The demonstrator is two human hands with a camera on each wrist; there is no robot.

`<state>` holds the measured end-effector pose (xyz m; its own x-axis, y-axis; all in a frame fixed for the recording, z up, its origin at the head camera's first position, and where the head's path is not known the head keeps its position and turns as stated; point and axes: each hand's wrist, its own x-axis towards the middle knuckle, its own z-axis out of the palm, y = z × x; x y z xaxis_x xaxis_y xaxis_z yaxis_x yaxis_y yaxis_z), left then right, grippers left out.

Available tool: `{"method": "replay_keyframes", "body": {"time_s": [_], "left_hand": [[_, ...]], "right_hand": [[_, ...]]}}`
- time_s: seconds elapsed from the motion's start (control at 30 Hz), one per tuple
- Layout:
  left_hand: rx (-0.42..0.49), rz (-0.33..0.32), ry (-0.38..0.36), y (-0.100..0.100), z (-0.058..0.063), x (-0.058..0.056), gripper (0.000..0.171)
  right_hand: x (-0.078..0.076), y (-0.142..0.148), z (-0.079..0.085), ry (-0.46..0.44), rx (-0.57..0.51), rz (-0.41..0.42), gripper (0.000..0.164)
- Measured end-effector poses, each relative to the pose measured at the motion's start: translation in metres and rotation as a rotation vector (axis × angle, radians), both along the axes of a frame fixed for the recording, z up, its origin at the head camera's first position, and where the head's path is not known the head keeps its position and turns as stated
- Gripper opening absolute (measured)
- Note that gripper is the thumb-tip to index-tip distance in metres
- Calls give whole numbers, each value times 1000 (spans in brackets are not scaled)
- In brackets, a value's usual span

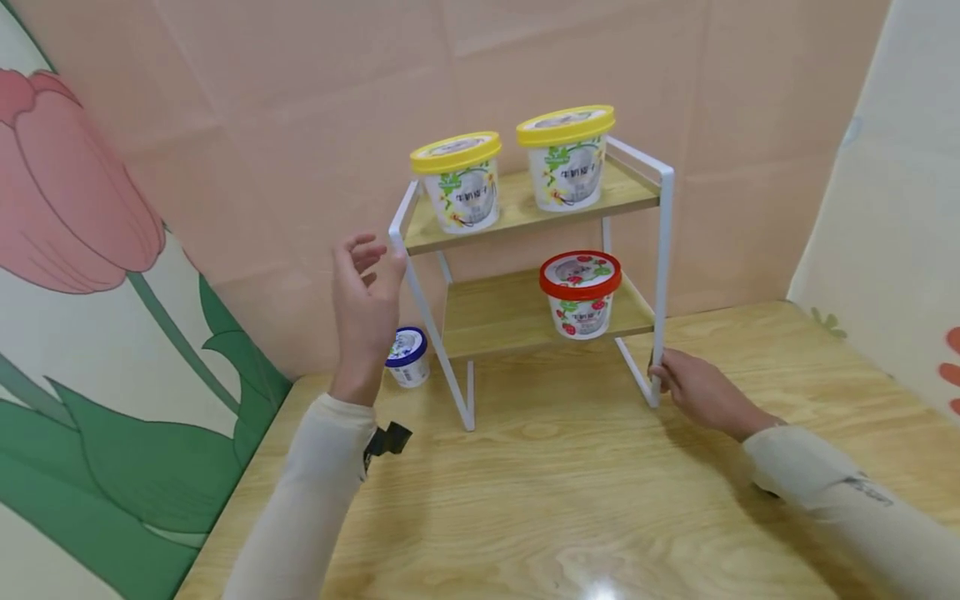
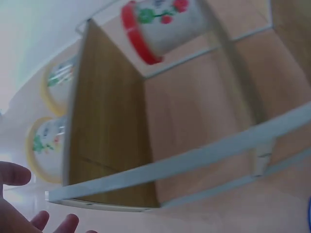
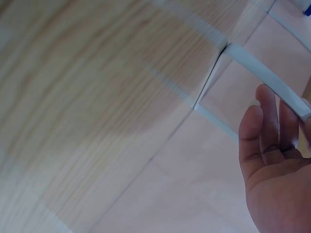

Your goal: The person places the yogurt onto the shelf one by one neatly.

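A two-tier shelf rack (image 1: 491, 312) with white metal legs and wooden boards stands on the table. My right hand (image 1: 697, 387) grips its front right leg low down, and in the right wrist view the fingers (image 3: 268, 121) wrap behind the white bar. Beside the upper left corner, my left hand (image 1: 367, 300) is raised with loosely bent fingers. In the left wrist view its thumb (image 2: 14, 173) is apart from the frame. Two yellow-lidded tubs (image 1: 467, 196) (image 1: 567, 171) sit on the top board. On the lower board is a red-lidded tub (image 1: 581, 300), toward the right.
A small blue-lidded tub (image 1: 408, 367) stands on the table (image 1: 540, 492) left of the rack, partly behind my left hand. A peach backdrop (image 1: 292, 167) rises close behind the rack. At the left is a tulip-printed panel (image 1: 82, 192), with a pale panel (image 1: 907, 208) at the right.
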<state>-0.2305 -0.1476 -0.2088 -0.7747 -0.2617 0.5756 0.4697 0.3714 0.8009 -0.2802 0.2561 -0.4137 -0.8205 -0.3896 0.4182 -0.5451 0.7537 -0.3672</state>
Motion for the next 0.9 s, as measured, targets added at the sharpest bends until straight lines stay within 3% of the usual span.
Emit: {"method": "replay_keyframes", "body": {"time_s": [0.2, 0.5, 0.7, 0.9], "left_hand": [[-89, 68, -16, -14, -42, -16, 41], [-267, 245, -185, -52, -110, -63, 33], [-484, 339, -337, -72, -157, -86, 50], [-532, 369, -423, -81, -186, -99, 78]], "right_hand": [[-1, 1, 0, 12, 1, -11, 10], [1, 3, 1, 29, 9, 2, 11], [1, 0, 2, 20, 5, 7, 12], [0, -1, 1, 17, -1, 5, 12]]}}
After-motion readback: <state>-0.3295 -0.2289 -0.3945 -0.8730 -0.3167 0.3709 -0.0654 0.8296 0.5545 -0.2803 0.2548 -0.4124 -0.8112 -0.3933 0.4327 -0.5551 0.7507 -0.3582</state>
